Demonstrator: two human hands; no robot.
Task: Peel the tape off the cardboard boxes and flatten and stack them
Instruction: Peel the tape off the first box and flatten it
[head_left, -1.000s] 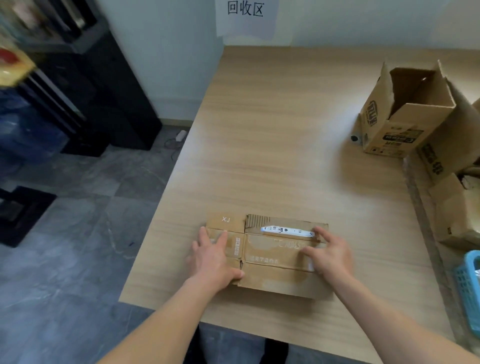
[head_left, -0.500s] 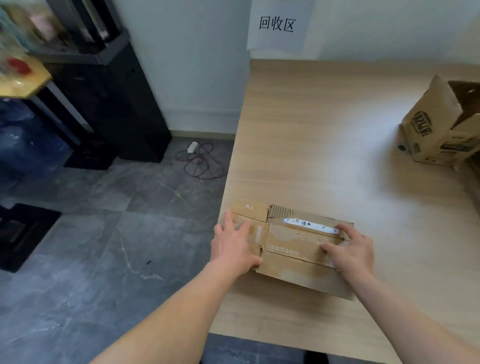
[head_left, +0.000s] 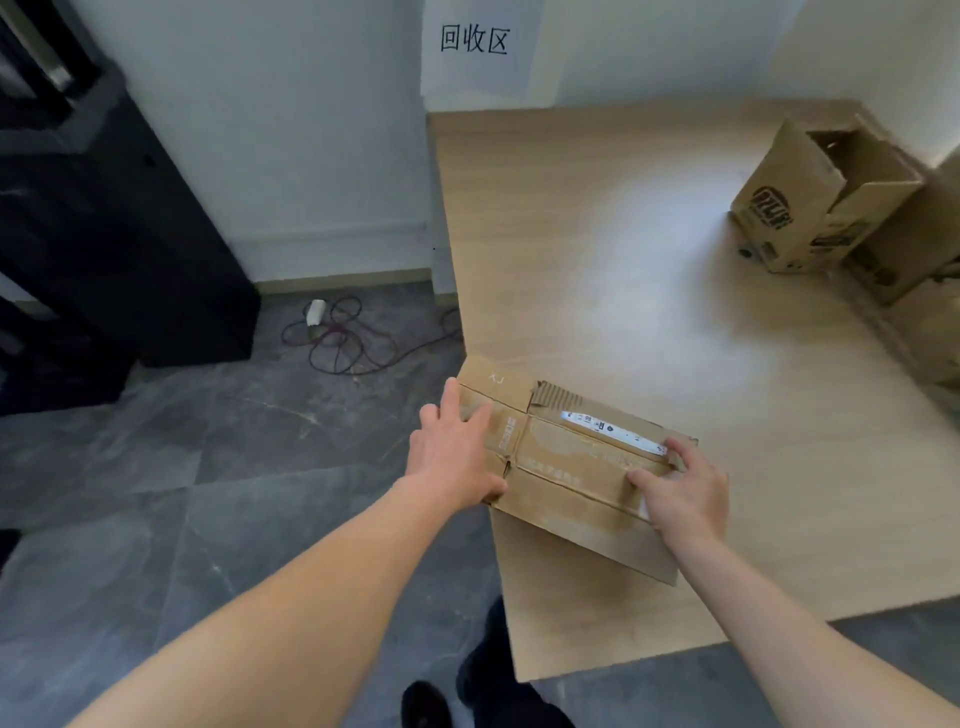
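A flattened cardboard box (head_left: 566, 467) with a white label strip lies at the front left corner of the wooden table (head_left: 623, 270). Its left end sticks out slightly over the table's left edge. My left hand (head_left: 452, 457) lies on that left end, fingers straight on top and thumb at the near edge. My right hand (head_left: 685, 493) rests on the right end with fingers bent, fingertips beside the end of the label. An open, unflattened printed box (head_left: 815, 202) stands at the far right of the table.
More cardboard boxes (head_left: 914, 260) crowd the table's right edge behind the open one. A tangled cable with a plug (head_left: 332, 332) lies on the grey floor to the left, next to a black cabinet (head_left: 119, 244). My shoes (head_left: 488, 686) show below the table's front edge.
The flattened box has slid left under both hands, from well inside the table to overhanging its left edge. My view has turned left with it.
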